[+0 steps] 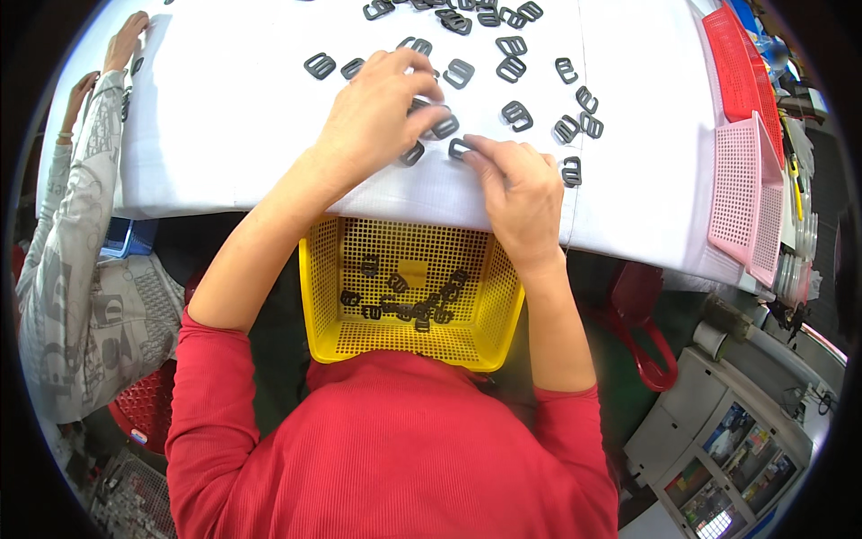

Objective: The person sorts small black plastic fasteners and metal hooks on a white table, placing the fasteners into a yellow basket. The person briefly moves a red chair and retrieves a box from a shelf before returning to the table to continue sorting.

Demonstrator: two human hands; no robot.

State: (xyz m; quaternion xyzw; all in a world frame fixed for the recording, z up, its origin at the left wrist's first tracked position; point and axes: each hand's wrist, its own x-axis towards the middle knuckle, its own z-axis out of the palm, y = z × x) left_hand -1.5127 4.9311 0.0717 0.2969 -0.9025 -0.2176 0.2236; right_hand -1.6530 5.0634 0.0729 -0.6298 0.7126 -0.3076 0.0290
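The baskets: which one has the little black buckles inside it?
The yellow basket at the table edge, under the person's arms, has black buckles lying in it. The pink basket and red basket on the right stand tilted, showing none.

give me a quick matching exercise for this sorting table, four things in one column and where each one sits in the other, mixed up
Things:
1. yellow basket
2. pink basket
3. red scoop
4. left hand

Places:
A. leaning at the right end of the table
B. on the white cloth, over a cluster of dark buckles
C. below the table's near edge, between the forearms, with some buckles in it
D. down below the table, to the right of the right forearm

Pairs: 1-C, 2-A, 3-D, 4-B
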